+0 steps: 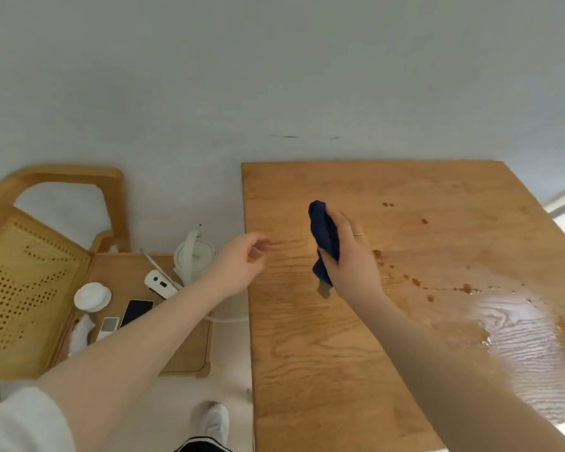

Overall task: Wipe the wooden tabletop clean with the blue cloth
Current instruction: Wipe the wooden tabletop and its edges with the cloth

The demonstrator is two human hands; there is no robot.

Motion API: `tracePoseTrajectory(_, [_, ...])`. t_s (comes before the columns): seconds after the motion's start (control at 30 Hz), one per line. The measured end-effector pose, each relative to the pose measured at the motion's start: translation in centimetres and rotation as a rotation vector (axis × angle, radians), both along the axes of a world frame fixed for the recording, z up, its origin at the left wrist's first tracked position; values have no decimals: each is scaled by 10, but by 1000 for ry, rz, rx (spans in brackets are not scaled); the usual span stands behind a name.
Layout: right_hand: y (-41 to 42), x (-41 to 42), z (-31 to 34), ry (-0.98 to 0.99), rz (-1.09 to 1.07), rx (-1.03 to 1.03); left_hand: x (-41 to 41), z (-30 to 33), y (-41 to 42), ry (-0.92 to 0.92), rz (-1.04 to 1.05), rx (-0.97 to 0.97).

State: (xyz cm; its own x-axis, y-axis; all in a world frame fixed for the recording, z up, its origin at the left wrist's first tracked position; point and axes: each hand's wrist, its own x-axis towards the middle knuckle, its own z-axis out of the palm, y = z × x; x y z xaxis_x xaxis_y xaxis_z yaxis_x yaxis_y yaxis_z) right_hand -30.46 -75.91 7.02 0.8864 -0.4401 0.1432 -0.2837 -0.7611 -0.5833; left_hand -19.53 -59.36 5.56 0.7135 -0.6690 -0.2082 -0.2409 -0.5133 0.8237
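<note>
One bare wooden tabletop (307, 353), marked by several brown spots; one rattan-backed wooden chair (30, 288); my two hands: right hand (349, 256) gripping one bunched dark-blue cloth (323, 236) above the tabletop, left hand (245, 262) loosely curled, empty.

Cloth (323, 236): dark navy blue, plain. Desk (323, 337): honey-brown wood, wavy grain, scattered dark brown spots (416, 281), pale glare patch at right. Chair (30, 278): light wood, woven cane back with a dotted hole pattern. Kettle (194, 256): white. Phone (137, 311): black. Dish (92, 296): white. Wall (274, 76): pale grey-white.
</note>
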Motion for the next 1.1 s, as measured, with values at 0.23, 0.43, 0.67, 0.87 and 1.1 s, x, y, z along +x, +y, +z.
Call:
tracePoseTrajectory(0.23, [-35,52,-34,349,598,-230,3,-35,-19,-185,265,240])
tracePoseTrajectory(0.43, [-33,80,-87,371,805,-351,15,-65,-38,-305,225,630])
tracePoseTrajectory(0.67, [-41,130,-111,287,835,-447,47,-86,-44,-347,126,737])
tracePoseTrajectory(0.87, [-48,208,-116,326,690,-436,61,-95,-39,-189,80,648])
tracePoseTrajectory(1.1, [-43,128,-115,274,796,-405,58,-101,-34,-157,107,581])
